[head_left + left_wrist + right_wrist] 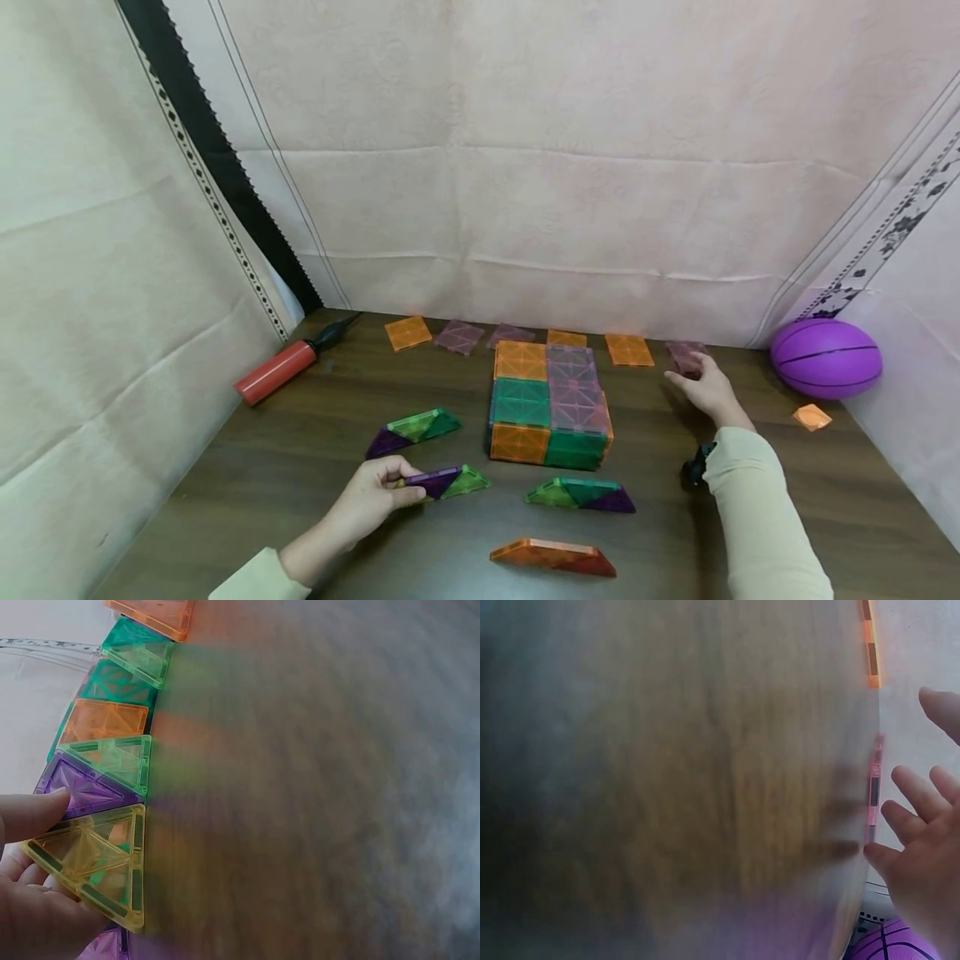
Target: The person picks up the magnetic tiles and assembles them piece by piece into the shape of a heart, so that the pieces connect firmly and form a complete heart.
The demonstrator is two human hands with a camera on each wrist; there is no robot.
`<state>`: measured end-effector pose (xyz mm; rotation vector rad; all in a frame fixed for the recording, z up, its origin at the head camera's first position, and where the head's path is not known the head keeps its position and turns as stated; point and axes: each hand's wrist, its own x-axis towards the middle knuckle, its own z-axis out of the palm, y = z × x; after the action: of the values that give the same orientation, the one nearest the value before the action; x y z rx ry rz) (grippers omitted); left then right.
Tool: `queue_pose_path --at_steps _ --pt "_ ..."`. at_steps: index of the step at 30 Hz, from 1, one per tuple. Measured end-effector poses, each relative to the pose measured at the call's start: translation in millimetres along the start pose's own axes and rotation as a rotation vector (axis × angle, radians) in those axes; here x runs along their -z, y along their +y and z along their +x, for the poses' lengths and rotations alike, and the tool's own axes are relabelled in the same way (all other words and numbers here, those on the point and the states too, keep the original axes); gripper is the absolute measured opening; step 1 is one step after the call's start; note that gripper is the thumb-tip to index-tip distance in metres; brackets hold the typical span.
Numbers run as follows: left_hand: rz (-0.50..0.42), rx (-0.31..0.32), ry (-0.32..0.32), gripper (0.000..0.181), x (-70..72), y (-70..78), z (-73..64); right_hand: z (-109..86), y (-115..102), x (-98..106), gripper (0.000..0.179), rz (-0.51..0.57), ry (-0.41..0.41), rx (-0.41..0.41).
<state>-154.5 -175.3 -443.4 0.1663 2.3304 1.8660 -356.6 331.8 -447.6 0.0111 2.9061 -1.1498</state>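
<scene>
My left hand (367,500) pinches a strip of joined see-through triangular magnetic tiles (442,481) between thumb and fingers, above the front of the table. The left wrist view shows a yellow triangle (97,859), a purple one (94,786) under the thumb, and a green one (112,759). Far right, my right hand (708,392) hovers with spread, slightly bent fingers at a mauve square tile (681,353); in the right wrist view, the fingertips are right beside this tile (874,787). A box of orange, green and mauve square tiles (525,404) stands midway between the hands.
Three more trapezoid strips stand around: green-purple at left (414,429), green-purple in front (581,493), orange nearest (555,556). Square tiles, including an orange one (630,350), line the back cloth. A purple ball (827,358), small orange piece (812,417) and red pump (277,375) flank the table.
</scene>
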Motion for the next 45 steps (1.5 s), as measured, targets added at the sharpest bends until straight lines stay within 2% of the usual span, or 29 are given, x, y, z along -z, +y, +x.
queue_pose_path --at_steps 5,10,15,22,27,31,36,37,39,41,43,45 --pt "-0.001 0.01 0.003 0.011 -0.6 2.1 0.0 -0.7 1.7 1.1 0.085 -0.074 -0.025 0.017" --pt "0.018 0.023 0.013 0.015 0.6 1.1 0.0 -1.8 1.7 1.9 0.083 -0.16 -0.008 0.022" --pt "0.02 0.019 0.013 0.018 0.7 1.0 -0.3 -11.6 -1.7 4.4 0.077 -0.219 0.019 0.054" --pt "0.006 -0.01 -0.026 0.024 2.4 1.8 1.3 -30.5 -7.8 6.9 0.066 -0.229 0.097 0.092" --pt "0.038 -0.06 -0.054 0.029 6.7 5.9 0.2 -31.8 -3.7 6.5 0.069 -0.177 0.104 0.056" --pt "0.103 -0.132 -0.047 0.031 10.2 13.5 -1.3 -27.6 0.9 6.1 0.081 -0.113 0.072 0.052" --pt "0.172 -0.231 0.087 0.03 5.1 27.1 -3.1 -22.6 5.3 6.3 0.098 -0.09 -0.001 0.03" --pt "0.168 -0.259 0.117 0.03 2.0 29.7 -3.3 -21.5 6.0 6.3 0.099 -0.097 -0.01 0.023" --pt "0.14 -0.355 0.148 0.03 -6.5 34.3 -4.2 -19.8 6.9 6.1 0.097 -0.114 -0.022 0.013" --pt "0.111 -0.468 0.133 0.031 -17.8 38.0 -5.7 -18.9 7.4 6.1 0.092 -0.15 -0.024 0.014" --pt "0.114 -0.583 0.092 0.032 -31.3 41.4 -7.9 -18.5 7.4 5.9 0.086 -0.176 -0.027 0.014" --pt "0.122 -0.641 0.017 0.032 -45.2 44.6 -10.8 -19.3 6.9 6.1 0.081 -0.197 -0.029 0.011"
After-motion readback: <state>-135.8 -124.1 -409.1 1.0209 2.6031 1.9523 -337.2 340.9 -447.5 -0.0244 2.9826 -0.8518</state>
